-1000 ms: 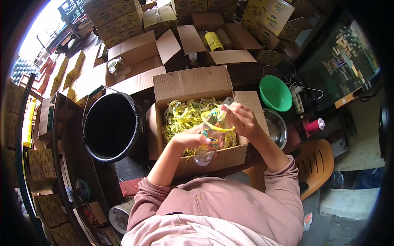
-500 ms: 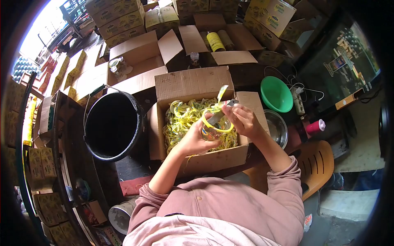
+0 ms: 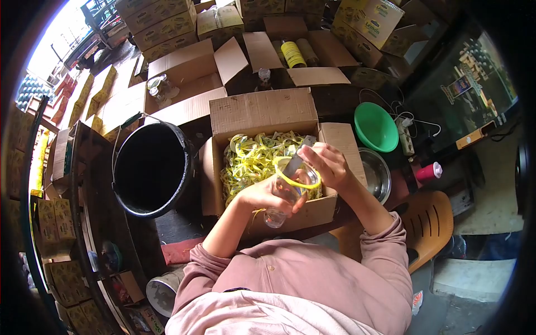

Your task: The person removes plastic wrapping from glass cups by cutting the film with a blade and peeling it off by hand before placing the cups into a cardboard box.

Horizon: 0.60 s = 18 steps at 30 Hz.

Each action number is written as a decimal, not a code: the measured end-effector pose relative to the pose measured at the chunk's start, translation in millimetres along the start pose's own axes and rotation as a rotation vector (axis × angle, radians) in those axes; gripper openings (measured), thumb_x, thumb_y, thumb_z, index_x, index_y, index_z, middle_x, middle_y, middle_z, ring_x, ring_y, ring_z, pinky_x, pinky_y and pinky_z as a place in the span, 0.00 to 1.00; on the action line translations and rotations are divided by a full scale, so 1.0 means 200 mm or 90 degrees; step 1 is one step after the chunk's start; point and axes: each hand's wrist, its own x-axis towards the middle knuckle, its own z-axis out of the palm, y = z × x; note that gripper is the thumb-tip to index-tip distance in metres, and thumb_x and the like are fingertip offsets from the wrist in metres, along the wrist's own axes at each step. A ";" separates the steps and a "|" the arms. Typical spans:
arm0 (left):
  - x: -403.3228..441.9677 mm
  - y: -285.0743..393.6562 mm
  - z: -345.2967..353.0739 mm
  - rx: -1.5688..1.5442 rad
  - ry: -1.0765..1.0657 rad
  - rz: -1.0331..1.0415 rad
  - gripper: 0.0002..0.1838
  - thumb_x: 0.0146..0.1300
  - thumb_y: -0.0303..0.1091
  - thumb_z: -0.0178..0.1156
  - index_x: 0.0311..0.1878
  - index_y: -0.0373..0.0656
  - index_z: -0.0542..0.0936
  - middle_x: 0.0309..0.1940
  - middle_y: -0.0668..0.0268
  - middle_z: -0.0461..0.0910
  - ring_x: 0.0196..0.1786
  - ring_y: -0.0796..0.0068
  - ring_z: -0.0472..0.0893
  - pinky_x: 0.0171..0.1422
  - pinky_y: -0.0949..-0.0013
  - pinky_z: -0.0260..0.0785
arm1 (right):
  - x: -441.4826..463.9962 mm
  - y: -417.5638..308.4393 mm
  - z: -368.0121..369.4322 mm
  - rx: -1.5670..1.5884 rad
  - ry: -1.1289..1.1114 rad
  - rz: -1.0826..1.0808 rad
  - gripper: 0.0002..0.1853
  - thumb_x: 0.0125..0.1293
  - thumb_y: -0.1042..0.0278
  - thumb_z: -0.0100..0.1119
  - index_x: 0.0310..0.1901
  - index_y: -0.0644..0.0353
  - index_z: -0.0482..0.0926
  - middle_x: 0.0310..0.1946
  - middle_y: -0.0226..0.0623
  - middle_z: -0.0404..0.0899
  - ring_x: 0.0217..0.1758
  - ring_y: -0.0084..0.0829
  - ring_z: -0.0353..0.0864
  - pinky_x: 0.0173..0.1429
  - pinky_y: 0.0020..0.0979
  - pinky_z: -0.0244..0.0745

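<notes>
A clear bottle-like container (image 3: 283,195) with a yellow band around its wide mouth is gripped in my left hand (image 3: 261,196). Its narrower rounded end points down toward my body. My right hand (image 3: 329,164) is closed on a flat grey metal blade (image 3: 292,165), which lies against the yellow band at the mouth. Whether the blade touches the wall is unclear. Both hands are above the near right part of an open cardboard box (image 3: 262,111). Yellow strips (image 3: 248,159) with printed patches fill the box in a tangled heap.
Left of the box stands a black bucket (image 3: 183,192). A green bowl (image 3: 377,127) and a metal bowl (image 3: 375,173) are on the right. Behind, an open carton (image 3: 187,106) holds clear jars (image 3: 159,89), and another holds a yellow roll (image 3: 292,54). An orange chair (image 3: 430,223) stands at right.
The container has tipped, so its narrow end now shows below my left hand. The yellow strip end that stuck up by my right hand no longer shows. The blade has shifted down slightly.
</notes>
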 end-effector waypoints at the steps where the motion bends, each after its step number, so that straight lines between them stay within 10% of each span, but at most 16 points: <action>1: 0.01 -0.02 -0.03 -0.029 -0.008 0.024 0.29 0.44 0.28 0.65 0.50 0.40 0.62 0.27 0.65 0.72 0.32 0.77 0.74 0.33 0.75 0.67 | 0.00 0.00 0.01 0.020 0.005 0.029 0.27 0.49 0.75 0.63 0.54 0.67 0.70 0.31 0.38 0.78 0.30 0.32 0.77 0.37 0.31 0.74; 8: -0.02 0.01 -0.02 0.008 0.141 0.120 0.31 0.42 0.26 0.66 0.50 0.42 0.62 0.42 0.63 0.69 0.35 0.75 0.75 0.41 0.73 0.70 | 0.09 0.00 -0.02 0.035 0.149 0.314 0.21 0.46 0.84 0.61 0.44 0.58 0.76 0.28 0.32 0.79 0.27 0.30 0.76 0.33 0.30 0.74; 12: -0.02 0.01 -0.13 0.457 0.236 0.309 0.30 0.43 0.28 0.67 0.49 0.42 0.63 0.39 0.66 0.67 0.44 0.73 0.74 0.50 0.70 0.67 | 0.09 -0.02 -0.10 -0.034 0.079 0.288 0.15 0.44 0.84 0.61 0.35 0.57 0.79 0.25 0.32 0.77 0.27 0.32 0.77 0.31 0.29 0.73; 18: -0.07 0.04 -0.07 0.460 0.380 0.235 0.33 0.42 0.29 0.65 0.55 0.38 0.66 0.45 0.62 0.73 0.49 0.73 0.73 0.54 0.70 0.64 | 0.08 -0.10 -0.13 -0.062 0.082 0.277 0.14 0.43 0.85 0.61 0.33 0.57 0.79 0.26 0.33 0.77 0.29 0.31 0.76 0.32 0.27 0.73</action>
